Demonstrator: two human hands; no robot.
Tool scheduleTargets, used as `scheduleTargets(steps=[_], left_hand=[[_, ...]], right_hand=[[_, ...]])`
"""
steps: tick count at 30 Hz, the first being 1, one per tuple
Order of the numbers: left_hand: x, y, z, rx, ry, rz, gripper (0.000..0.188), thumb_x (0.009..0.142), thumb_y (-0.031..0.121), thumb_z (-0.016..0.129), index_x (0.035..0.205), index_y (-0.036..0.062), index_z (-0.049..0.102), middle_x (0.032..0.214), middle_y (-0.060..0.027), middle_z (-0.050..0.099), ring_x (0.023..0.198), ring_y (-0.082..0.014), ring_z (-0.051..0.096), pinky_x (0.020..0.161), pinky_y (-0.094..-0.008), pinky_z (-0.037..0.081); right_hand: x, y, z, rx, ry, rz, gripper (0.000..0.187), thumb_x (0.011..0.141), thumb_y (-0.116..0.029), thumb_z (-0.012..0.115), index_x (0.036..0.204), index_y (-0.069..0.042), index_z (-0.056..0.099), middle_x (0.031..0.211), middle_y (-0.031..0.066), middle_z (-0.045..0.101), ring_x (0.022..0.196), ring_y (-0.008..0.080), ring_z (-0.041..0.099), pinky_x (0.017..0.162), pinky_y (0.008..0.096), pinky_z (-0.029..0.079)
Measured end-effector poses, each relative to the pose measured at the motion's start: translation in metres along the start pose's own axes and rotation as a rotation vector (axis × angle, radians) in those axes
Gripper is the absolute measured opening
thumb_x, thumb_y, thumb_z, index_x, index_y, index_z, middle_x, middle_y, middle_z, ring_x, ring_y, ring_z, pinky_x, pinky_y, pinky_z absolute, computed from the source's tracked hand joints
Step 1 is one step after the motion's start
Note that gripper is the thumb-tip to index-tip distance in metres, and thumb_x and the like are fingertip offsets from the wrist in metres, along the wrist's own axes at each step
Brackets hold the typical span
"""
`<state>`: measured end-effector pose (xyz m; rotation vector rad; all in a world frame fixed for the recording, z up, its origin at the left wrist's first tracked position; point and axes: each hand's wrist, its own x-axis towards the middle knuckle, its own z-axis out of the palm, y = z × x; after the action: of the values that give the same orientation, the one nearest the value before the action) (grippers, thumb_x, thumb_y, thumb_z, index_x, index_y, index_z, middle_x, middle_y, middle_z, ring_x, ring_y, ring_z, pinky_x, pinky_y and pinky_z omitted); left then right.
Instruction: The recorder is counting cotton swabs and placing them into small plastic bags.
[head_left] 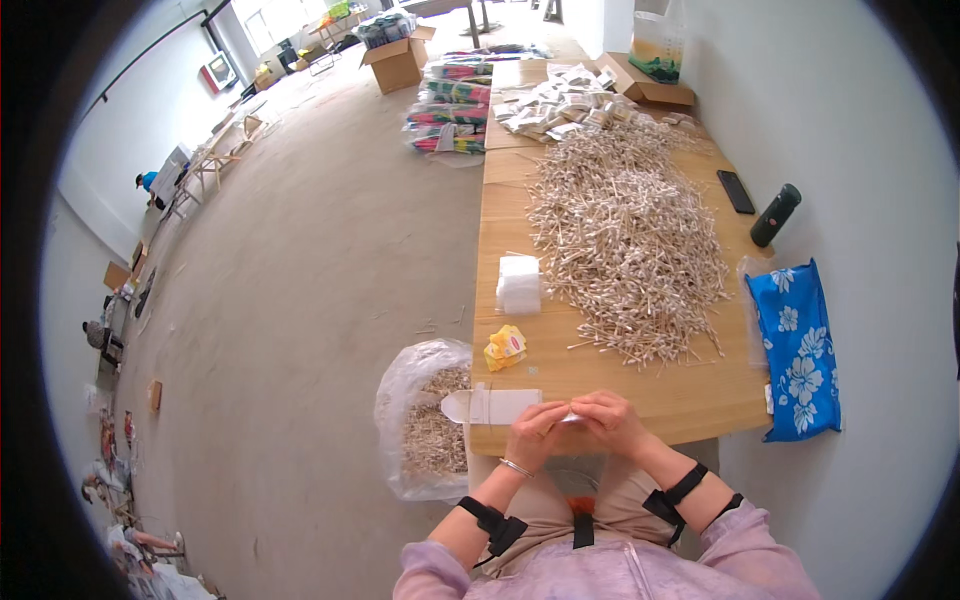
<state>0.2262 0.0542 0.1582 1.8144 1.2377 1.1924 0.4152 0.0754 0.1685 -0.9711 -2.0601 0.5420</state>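
At the table's front edge my left hand [536, 430] and my right hand [612, 420] meet, fingers pinched together. Between them is a small shiny white piece [573, 417], mostly covered by the fingers; its kind is hard to make out. Just left of my left hand lies a flat white sleeve [512, 407] with a rounded end over the table edge. Beyond it sit a few yellow printed cards [506, 346] and a stack of white translucent bags [519, 285]. A big heap of cotton swabs [640, 240] spreads over the table farther off.
White packets [560, 105] are piled at the far end beside an open carton [648, 82]. A black phone [735, 191], a dark green bottle [776, 215] and a blue floral pouch [800, 350] line the right. A plastic bag of swabs [432, 430] stands left on the floor.
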Motion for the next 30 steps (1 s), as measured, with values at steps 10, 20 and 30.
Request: scheduleTargets(steps=[10,20,30], left_hand=[[0.008,-0.002,0.001,0.211,0.133,0.148,0.02,0.074,0.003,0.071,0.092,0.01,0.071,0.091,-0.0067,0.067,0.082,-0.0246,0.062,0.071,-0.0335,0.052],[0.028,-0.003,0.0,0.289,0.158,0.156,0.015,0.074,0.004,0.07,0.087,0.0109,0.072,0.089,-0.0041,0.066,0.086,-0.0235,0.061,0.074,-0.0345,0.05],[0.026,-0.008,-0.008,0.594,0.094,0.416,0.034,0.067,0.003,0.067,0.098,0.017,0.07,0.096,0.0026,0.063,0.09,-0.0165,0.058,0.079,-0.0313,0.045]], right_hand=[[0.006,-0.008,-0.004,-0.193,0.005,-0.073,0.025,0.072,-0.003,0.066,0.096,-0.007,0.067,0.096,0.0073,0.065,0.085,0.028,0.062,0.074,0.0366,0.053],[0.03,0.006,-0.003,0.002,-0.047,0.096,0.022,0.074,-0.004,0.067,0.096,-0.006,0.067,0.092,0.0067,0.063,0.088,0.0248,0.059,0.073,0.0344,0.052],[0.027,0.005,0.0,-0.396,0.041,-0.197,0.025,0.071,-0.006,0.064,0.096,-0.009,0.066,0.093,0.0035,0.063,0.084,0.0212,0.061,0.072,0.0333,0.052]])
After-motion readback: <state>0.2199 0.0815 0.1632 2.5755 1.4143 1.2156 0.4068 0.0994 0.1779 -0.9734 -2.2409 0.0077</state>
